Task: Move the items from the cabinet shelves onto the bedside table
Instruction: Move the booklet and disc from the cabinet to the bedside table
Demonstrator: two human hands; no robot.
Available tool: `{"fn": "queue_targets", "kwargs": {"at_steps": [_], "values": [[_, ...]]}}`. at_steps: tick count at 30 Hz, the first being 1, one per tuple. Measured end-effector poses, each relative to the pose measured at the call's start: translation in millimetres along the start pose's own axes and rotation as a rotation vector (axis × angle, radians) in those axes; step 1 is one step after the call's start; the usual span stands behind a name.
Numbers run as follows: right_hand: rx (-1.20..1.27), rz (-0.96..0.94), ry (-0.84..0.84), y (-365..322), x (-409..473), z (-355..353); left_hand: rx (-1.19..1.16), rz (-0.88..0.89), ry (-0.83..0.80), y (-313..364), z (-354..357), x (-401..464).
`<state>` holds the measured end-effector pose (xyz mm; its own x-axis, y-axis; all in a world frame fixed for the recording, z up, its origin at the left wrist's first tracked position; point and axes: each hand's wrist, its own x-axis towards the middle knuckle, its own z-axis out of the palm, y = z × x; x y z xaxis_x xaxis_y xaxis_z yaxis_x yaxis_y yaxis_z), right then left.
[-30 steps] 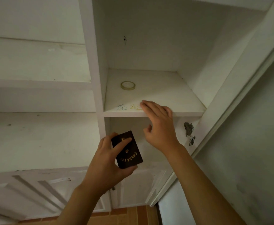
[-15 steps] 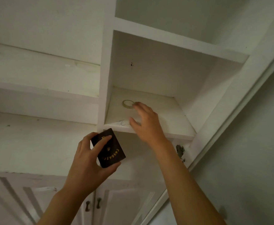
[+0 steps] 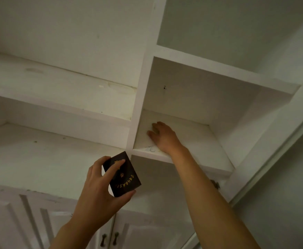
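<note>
Dark booklet (image 3: 122,175) is pinched by L hand (image 3: 100,193), thumb and fingers. R hand (image 3: 162,136) is laid on shelf (image 3: 197,141); grip state cannot be told.

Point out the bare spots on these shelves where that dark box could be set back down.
Bare board lies right of the right hand, toward the compartment's right wall, and along the long left shelf. It is tight beside the divider, where that hand lies.

Matt white painted wood shelf (image 3: 192,141); smooth dark box (image 3: 124,177) with gold lettering
</note>
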<state>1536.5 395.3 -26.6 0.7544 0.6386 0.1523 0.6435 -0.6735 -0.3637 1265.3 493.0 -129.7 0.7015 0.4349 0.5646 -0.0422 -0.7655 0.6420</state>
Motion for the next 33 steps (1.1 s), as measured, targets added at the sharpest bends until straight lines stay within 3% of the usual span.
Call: {"fn": "queue_targets", "kwargs": {"at_steps": [9,19,26,33], "values": [[0.076,-0.048,0.057,9,-4,8,0.034,-0.017,-0.016,2,0,6],[0.141,-0.095,0.102,6,-77,0,0.004,-0.027,-0.055,1,8,6],[0.227,-0.054,0.157,1,-96,4,-0.021,-0.047,-0.097,-1,11,7],[0.382,0.062,0.328,-4,-104,8,-0.066,-0.024,-0.087,-2,-9,8]]}}
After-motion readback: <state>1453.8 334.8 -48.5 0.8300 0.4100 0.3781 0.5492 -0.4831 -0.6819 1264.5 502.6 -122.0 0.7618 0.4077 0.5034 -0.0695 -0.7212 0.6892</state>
